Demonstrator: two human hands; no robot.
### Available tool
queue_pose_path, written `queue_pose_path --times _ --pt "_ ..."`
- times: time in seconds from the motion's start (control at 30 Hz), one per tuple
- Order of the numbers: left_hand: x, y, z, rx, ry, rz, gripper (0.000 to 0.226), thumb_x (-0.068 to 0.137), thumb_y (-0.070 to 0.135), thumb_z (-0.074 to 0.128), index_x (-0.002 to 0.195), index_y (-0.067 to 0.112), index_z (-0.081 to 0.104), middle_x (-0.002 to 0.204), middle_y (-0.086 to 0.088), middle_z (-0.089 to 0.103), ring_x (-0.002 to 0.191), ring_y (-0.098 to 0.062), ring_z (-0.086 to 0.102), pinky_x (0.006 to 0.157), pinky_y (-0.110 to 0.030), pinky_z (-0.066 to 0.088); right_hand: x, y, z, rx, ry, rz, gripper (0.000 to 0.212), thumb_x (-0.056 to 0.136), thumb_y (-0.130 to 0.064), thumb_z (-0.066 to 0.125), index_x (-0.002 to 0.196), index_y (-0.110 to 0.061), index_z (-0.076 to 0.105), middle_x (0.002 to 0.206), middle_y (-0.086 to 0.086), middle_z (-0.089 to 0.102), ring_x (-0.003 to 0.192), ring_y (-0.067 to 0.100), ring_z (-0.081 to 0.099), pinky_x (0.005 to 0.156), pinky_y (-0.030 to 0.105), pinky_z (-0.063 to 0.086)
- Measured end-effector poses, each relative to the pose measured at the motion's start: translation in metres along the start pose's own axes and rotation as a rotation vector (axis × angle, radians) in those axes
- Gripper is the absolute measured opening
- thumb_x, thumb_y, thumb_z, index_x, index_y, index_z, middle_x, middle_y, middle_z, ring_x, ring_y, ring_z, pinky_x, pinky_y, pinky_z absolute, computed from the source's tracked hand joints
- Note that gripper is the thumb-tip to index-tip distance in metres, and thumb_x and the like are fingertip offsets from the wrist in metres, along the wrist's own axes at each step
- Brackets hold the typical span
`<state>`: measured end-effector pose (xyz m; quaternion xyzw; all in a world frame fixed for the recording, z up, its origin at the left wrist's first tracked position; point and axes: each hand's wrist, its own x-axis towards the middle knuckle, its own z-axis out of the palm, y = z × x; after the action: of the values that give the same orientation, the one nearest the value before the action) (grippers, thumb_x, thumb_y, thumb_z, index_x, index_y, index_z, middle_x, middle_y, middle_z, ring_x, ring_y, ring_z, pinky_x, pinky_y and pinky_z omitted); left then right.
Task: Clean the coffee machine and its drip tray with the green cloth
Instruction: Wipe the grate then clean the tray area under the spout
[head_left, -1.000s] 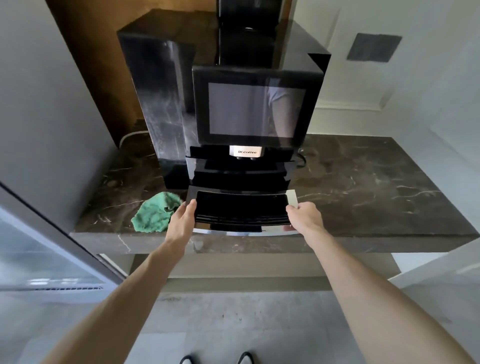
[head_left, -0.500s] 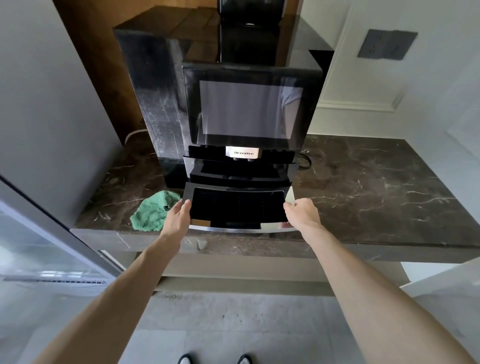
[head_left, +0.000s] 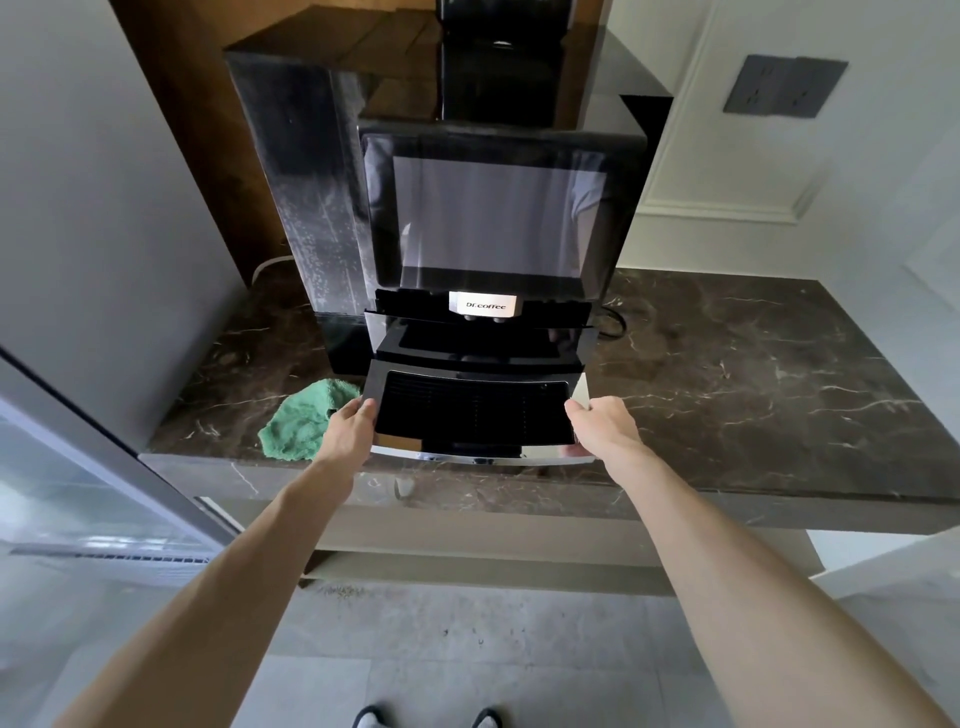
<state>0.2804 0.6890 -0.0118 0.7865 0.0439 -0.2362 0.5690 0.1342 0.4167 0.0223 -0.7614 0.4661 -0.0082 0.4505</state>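
The left grip (head_left: 347, 431) curls round the left edge of the black drip tray (head_left: 472, 410); the right grip (head_left: 605, 428) clasps its right edge. The tray sits at the foot of the Dr.coffee machine (head_left: 493, 218), and its slotted grille hides any contents. 1 crumpled green cloth (head_left: 298, 421) lies on the marble desk (head_left: 753, 374), just left of the left grip.

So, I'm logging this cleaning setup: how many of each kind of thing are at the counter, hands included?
coffee machine: 1
drip tray: 1
green cloth: 1
hands: 2 (left hand, right hand)
Total: 5
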Motion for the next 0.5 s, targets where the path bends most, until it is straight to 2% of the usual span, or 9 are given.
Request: queue_pose_path --times 0.07,0.17,0.27,0.33,0.37,0.43,0.5 --pt "-0.0011 0.0018 -0.0005 -0.015 0.013 0.006 0.032 0.109 0.028 0.041 0.117 0.017 0.070 0.099 -0.011 0.068 0.091 -0.026 0.061 0.087 -0.038 0.048 -0.0004 0.0018 -0.0008 0.005 -0.008 -0.008 0.028 0.103 -0.033 0.047 0.110 -0.007 0.056 0.097 0.001 0.066 0.051 0.017 0.073 0.067 0.028 0.047" --pt "-0.0013 0.0017 -0.0025 -0.021 0.019 -0.010 0.030 0.108 0.022 0.044 0.101 0.019 0.072 0.092 -0.008 0.070 0.087 -0.026 0.063 0.086 -0.038 0.049 -0.0025 0.0045 -0.0015 -0.001 -0.026 -0.015 0.024 0.102 -0.030 0.047 0.092 -0.010 0.055 0.084 0.002 0.065 0.054 0.018 0.074 0.062 0.028 0.045" --pt "-0.0025 0.0041 -0.0036 -0.010 0.021 -0.009 0.032 0.108 0.020 0.043 0.091 0.023 0.070 0.085 -0.006 0.068 0.083 -0.024 0.061 0.087 -0.036 0.048 -0.0006 0.0052 -0.0032 0.010 -0.043 -0.009 0.023 0.098 -0.027 0.049 0.091 -0.008 0.058 0.077 0.004 0.067 0.059 0.022 0.076 0.073 0.032 0.055" --pt "-0.0040 0.0057 -0.0043 0.014 0.023 0.012 0.032 0.108 0.021 0.042 0.095 0.023 0.071 0.087 -0.007 0.069 0.083 -0.025 0.060 0.083 -0.035 0.046 0.0012 0.0031 -0.0052 0.022 -0.041 -0.004 0.025 0.096 -0.023 0.048 0.092 -0.004 0.063 0.078 0.006 0.073 0.059 0.025 0.076 0.084 0.037 0.060" --pt "-0.0029 0.0049 -0.0046 0.019 0.022 0.026 0.031 0.108 0.023 0.042 0.102 0.022 0.073 0.089 -0.009 0.070 0.082 -0.024 0.061 0.082 -0.034 0.045 0.0023 0.0022 -0.0059 0.017 -0.027 -0.009 0.027 0.095 -0.020 0.046 0.087 -0.003 0.065 0.078 0.008 0.076 0.059 0.026 0.076 0.085 0.037 0.060" --pt "-0.0045 0.0045 -0.0040 0.033 0.028 0.046 0.030 0.109 0.027 0.042 0.117 0.022 0.071 0.088 -0.010 0.070 0.077 -0.023 0.060 0.081 -0.033 0.044 0.0042 0.0003 -0.0067 -0.009 0.027 -0.039 0.029 0.090 -0.016 0.044 0.077 -0.001 0.066 0.075 0.010 0.076 0.065 0.027 0.076 0.078 0.034 0.059" --pt "-0.0060 0.0038 -0.0026 0.022 0.026 0.064 0.031 0.110 0.026 0.041 0.121 0.023 0.070 0.080 -0.008 0.065 0.069 -0.021 0.056 0.079 -0.033 0.044 0.0067 -0.0026 -0.0083 -0.046 0.075 -0.056 0.030 0.089 -0.014 0.046 0.079 0.001 0.069 0.079 0.010 0.074 0.076 0.027 0.071 0.069 0.032 0.053"
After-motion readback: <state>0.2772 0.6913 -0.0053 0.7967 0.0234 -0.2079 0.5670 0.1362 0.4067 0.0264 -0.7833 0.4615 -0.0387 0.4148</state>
